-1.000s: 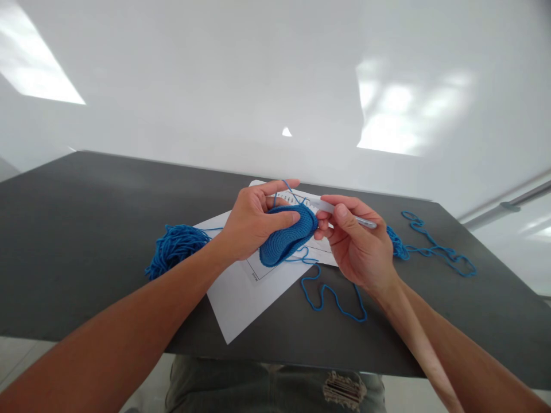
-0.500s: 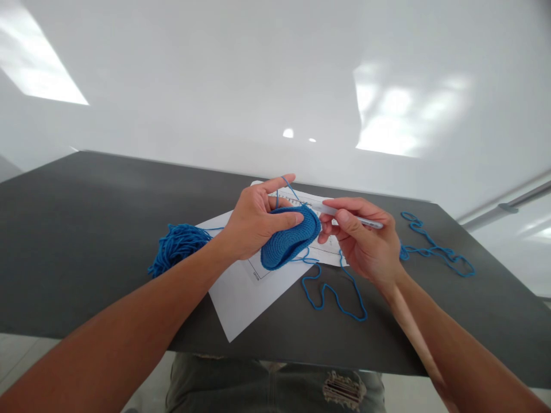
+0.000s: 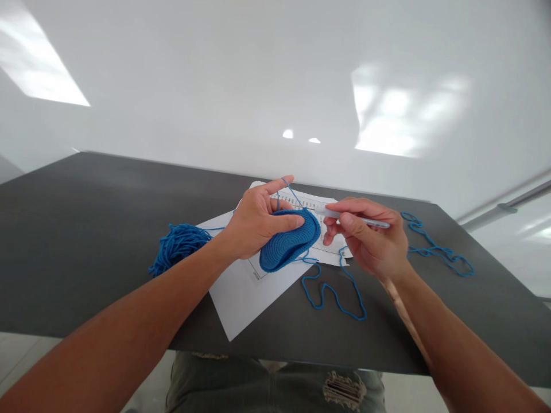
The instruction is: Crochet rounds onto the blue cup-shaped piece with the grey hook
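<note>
My left hand [image 3: 260, 221] pinches a blue crochet piece [image 3: 287, 244], oval and cupped, with the thumb pressed on its near face. A strand of blue yarn [image 3: 293, 194] runs over the raised index finger down to the top edge of the piece. In my right hand [image 3: 372, 232] is a crochet hook [image 3: 361, 219] with a pale handle, held like a pen. Its tip points left at the piece's upper edge; whether it sits in a stitch is too small to tell.
A blue yarn bundle [image 3: 181, 246] lies left on the dark table [image 3: 107, 201]. Printed paper sheets [image 3: 241, 304] lie under the hands. Loose yarn [image 3: 364, 307] curls in front of the right hand, and more tangled yarn [image 3: 443, 252] lies at the right. A white wall [image 3: 215, 86] stands behind.
My right hand has moved a little to the right with the hook, away from the crochet piece. My left hand and the piece stay almost in place.
</note>
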A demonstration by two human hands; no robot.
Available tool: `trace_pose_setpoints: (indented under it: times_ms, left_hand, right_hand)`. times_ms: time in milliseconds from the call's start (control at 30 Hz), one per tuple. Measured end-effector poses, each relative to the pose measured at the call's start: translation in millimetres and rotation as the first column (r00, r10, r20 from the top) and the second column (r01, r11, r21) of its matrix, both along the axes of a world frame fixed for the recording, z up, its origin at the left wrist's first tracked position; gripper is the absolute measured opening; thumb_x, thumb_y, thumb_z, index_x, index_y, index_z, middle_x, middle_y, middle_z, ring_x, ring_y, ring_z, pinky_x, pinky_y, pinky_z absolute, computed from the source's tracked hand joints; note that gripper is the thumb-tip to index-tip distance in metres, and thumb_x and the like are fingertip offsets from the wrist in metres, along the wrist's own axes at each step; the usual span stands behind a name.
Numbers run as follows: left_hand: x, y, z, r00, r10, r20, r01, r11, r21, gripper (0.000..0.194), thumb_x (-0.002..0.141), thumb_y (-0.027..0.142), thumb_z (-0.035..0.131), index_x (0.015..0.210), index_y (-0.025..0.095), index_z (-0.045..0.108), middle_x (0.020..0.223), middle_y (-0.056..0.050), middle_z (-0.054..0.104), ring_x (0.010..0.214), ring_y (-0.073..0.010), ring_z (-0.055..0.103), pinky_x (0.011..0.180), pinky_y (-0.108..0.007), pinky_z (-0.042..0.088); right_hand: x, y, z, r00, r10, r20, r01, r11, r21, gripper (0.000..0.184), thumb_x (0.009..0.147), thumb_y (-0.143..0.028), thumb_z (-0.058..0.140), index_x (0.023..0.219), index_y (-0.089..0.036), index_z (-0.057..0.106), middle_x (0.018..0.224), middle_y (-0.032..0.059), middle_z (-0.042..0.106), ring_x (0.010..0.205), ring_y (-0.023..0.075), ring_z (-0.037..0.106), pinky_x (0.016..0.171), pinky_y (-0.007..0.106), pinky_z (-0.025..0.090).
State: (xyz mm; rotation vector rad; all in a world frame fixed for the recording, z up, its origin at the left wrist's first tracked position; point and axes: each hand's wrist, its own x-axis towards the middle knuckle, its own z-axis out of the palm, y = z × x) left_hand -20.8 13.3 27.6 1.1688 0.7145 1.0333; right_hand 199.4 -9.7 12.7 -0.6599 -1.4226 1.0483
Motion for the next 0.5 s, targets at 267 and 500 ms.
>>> trace_pose_setpoints:
  times_ms: [267, 500]
  left_hand:
    - [0, 2, -2.6, 0.999, 0.042, -0.021, -0.042, 0.999, 0.021, 0.114, 0.064, 0.015, 0.091, 0.165, 0.006, 0.037, 0.072, 0.003, 0.069, 0.057, -0.0116, 0.062, 0.054, -0.023, 0.046]
    - [0, 3, -2.8, 0.997, 0.069, -0.041, -0.067, 0.997, 0.039, 0.112, 0.064, 0.015, 0.09, 0.164, 0.006, 0.04, 0.073, 0.002, 0.07, 0.059, -0.0115, 0.062, 0.058, -0.025, 0.049]
  right_hand:
    - [17, 0, 3.1, 0.984, -0.025, 0.175, 0.005, 0.993, 0.116, 0.015, 0.094, -0.027, 0.081, 0.108, -0.027, 0.086, 0.087, 0.0035, 0.075, 0.062, 0.0148, 0.075, 0.058, 0.028, 0.059]
    - [20, -2, 6.3, 0.973, -0.053, 0.227, 0.016, 0.987, 0.162, 0.018, 0.095, -0.022, 0.078, 0.11, -0.028, 0.086, 0.088, 0.0036, 0.075, 0.06, 0.0155, 0.074, 0.056, 0.029, 0.057]
